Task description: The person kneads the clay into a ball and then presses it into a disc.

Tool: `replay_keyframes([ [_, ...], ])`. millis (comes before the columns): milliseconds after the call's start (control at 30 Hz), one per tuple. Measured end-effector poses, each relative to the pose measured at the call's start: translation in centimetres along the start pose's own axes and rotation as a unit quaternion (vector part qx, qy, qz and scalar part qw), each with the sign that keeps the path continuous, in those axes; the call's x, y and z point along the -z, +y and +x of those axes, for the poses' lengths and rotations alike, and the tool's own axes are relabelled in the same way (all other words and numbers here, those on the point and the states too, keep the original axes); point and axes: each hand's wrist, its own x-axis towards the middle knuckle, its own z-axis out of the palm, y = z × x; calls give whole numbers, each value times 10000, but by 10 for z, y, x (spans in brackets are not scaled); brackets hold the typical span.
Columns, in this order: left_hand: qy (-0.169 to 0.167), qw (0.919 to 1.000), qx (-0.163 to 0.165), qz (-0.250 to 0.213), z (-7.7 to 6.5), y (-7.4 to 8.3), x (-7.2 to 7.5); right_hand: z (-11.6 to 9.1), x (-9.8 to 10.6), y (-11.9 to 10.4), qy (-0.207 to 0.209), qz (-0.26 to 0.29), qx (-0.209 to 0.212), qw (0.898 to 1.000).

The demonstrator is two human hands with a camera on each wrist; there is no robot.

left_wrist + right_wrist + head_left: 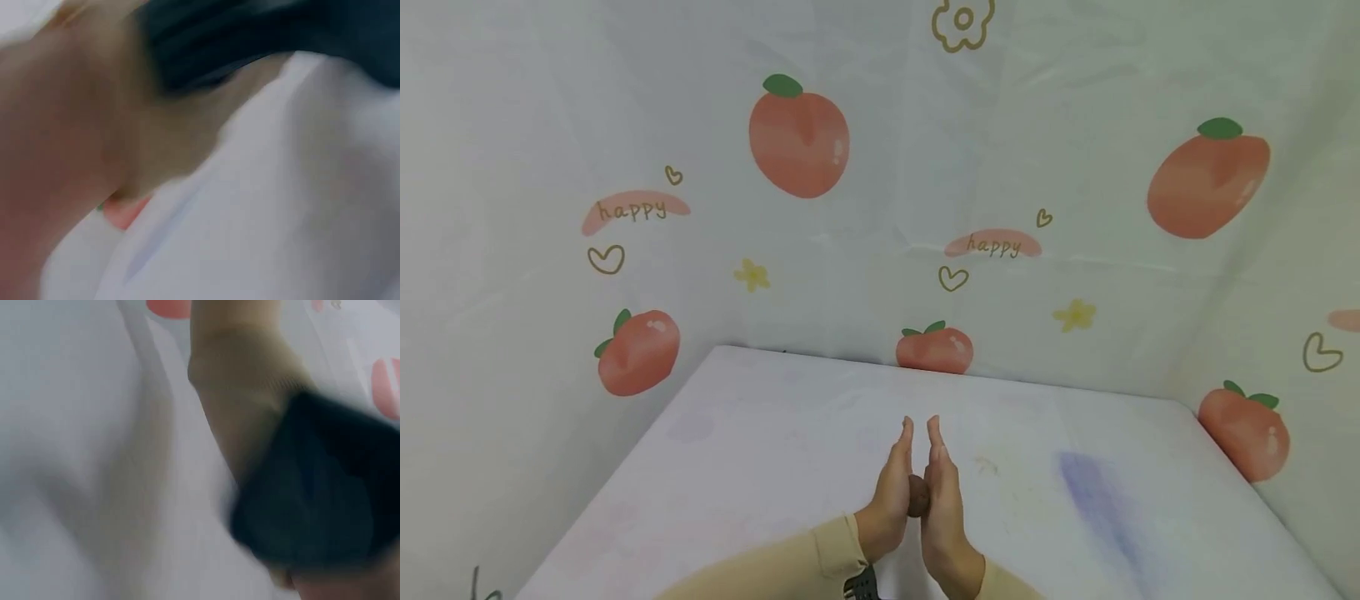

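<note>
In the head view, a small brown ball (917, 497) sits between two palms over the table's near half. My left hand (886, 502) presses it from the left, its fingers straight and pointing up and away. From the right, my right hand (944, 510) presses with straight fingers too, and a narrow gap runs between the two sets of fingertips. Both wrist views are blurred: blurred skin, beige sleeves and a dark strap (194, 50) fill much of the left one, and a dark strap (312, 487) covers part of the right one. The ball is hidden in both.
A white table (760, 417) with a purple smear (1097, 508) spreads under the hands. Behind it hangs a pale cloth (880, 167) printed with peaches, hearts and flowers. A dark perforated item (863, 583) shows below the left sleeve.
</note>
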Motion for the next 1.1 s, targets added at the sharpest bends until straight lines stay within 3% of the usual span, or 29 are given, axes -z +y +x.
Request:
replay_keyframes([
  [233,-497,9970,-584,110,-27,-4,-11,20,16,3,393,-36,-28,9992],
  [433,-883,9950,-455,133,-36,-2,-16,34,29,5,746,-49,149,9971],
  [533,-750,9957,-530,69,-33,1,-15,34,28,7,660,-105,-209,9975],
  [667,-142,9989,-423,-160,-19,11,-11,20,17,5,112,-296,-845,9959],
  [800,343,9991,-249,-81,-2,17,-7,5,7,-3,-186,-230,-959,9949],
  [933,212,9994,-223,174,1,10,-7,5,9,-12,-104,-39,-467,9988],
  [1100,-183,9979,-526,321,-17,-1,-15,20,20,-15,-30,42,-22,10000],
])
